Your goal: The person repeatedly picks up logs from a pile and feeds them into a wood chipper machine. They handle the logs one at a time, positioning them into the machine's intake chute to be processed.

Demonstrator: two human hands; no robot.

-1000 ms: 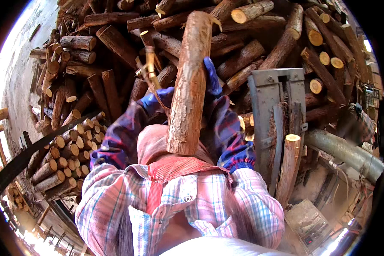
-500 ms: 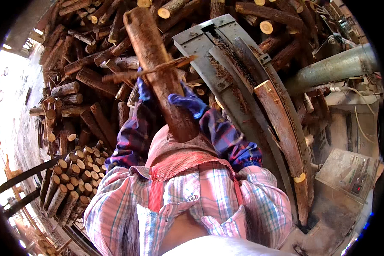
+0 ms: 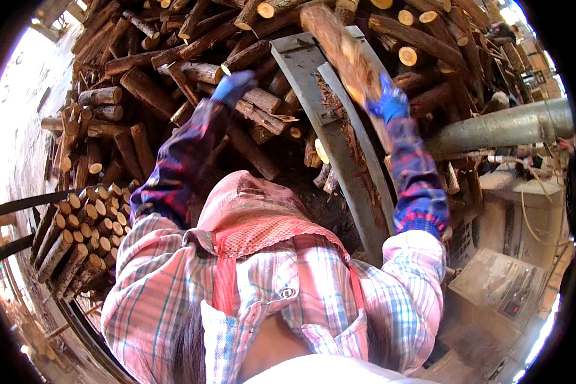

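Note:
My right hand [image 3: 390, 102], in a blue glove, grips the side of a bark-covered log [image 3: 340, 50] near its lower end. Motion blurs the log, which lies slantwise over the upper part of a grey metal chute [image 3: 301, 61]. Out to the left, my left hand [image 3: 235, 88], also gloved in blue, is away from that log. It is nearest to the pile of cut logs [image 3: 201, 70], and its fingers are smeared by motion. My right forearm hides part of the chute's right side.
A neat stack of thin cut logs [image 3: 86, 224] stands at the left beside a dark metal rail [image 3: 29, 205]. On the right are a thick grey-green pipe [image 3: 505, 125] and a dusty control box [image 3: 499, 281]. Loose logs are heaped behind the chute.
The log has gone from in front of me to the chute on the right. My left hand has let go and swung left. The log lying on the chute earlier no longer shows.

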